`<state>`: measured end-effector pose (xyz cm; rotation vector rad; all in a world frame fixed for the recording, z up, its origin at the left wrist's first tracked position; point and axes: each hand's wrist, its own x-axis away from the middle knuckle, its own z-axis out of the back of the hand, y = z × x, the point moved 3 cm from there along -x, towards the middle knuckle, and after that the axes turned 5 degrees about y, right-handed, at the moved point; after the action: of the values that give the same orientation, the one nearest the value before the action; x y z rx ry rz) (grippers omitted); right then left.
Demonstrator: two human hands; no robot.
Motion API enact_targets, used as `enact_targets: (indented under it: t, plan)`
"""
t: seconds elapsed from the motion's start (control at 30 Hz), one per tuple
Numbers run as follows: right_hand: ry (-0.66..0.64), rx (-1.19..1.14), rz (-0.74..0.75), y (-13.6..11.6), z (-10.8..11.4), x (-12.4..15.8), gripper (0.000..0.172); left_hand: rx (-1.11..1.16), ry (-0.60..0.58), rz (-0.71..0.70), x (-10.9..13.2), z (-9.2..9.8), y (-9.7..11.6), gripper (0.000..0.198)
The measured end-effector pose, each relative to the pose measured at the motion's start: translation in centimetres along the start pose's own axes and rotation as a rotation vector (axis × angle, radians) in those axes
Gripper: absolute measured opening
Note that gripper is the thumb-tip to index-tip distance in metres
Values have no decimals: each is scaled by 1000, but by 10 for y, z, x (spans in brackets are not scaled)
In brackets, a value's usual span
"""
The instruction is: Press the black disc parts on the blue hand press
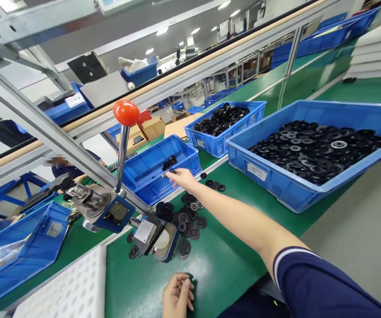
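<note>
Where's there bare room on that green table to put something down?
One bare patch of green tabletop lies between the left hand and the right forearm. Another lies between the left hand and the white dimpled tray. It's crowded around the lever press, where black discs lie strewn toward the blue bin by the right hand.

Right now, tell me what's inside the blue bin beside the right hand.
Small black parts sit in the blue bin; anything behind its near wall or the right hand is hidden.

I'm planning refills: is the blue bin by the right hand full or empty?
Nearly empty: the bin shows mostly bare floor and a few black parts.
</note>
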<state>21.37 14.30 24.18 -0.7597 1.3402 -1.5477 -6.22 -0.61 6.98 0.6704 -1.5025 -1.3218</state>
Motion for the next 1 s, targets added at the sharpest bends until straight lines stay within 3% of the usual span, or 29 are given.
enact_targets:
  t: [0.1, 0.23, 0.33, 0.43, 0.47, 0.5, 0.53, 0.57, 0.6, 0.67, 0.73, 0.83, 1.0]
  plan:
    - [143, -4, 26, 2, 4, -17, 48, -64, -6, -18, 3, 0, -2, 52]
    - [216, 131, 43, 38, 20, 15, 46, -111, 5, -38, 17, 18, 1, 51]
    - [239, 301, 91, 85, 49, 62, 49, -180, -37, -11, 33, 52, 18, 47]
    - [389, 855, 232, 137, 88, 96, 57, -281, -109, 74, 40, 100, 51, 41]
    - [402, 950, 244, 155, 99, 100, 64, -336, -69, 55, 38, 120, 65, 39]
    - [405, 1000, 252, 171, 107, 102, 71, -409, 48, 6, 32, 142, 79, 38]
    - [415, 1021, 259, 184, 112, 101, 78, -518, 236, -44, 24, 167, 93, 37]
    - [384, 1029, 281, 195, 113, 99, 81, -652, 496, -64, 17, 193, 105, 35]
    - [382, 1022, 314, 203, 113, 96, 85, -705, 661, -62, 9, 215, 113, 32]
    - [377, 995, 359, 210, 106, 92, 85, -789, 924, -44, -6, 254, 122, 30]
    - [367, 974, 402, 211, 99, 89, 79, -868, 1110, 6, -17, 280, 122, 33]
    - [355, 973, 441, 202, 94, 91, 67, -949, 1210, 119, -21, 297, 116, 32]
    - [278, 943, 352, 176, 94, 101, 49, -990, 1158, 328, -16, 306, 113, 11]
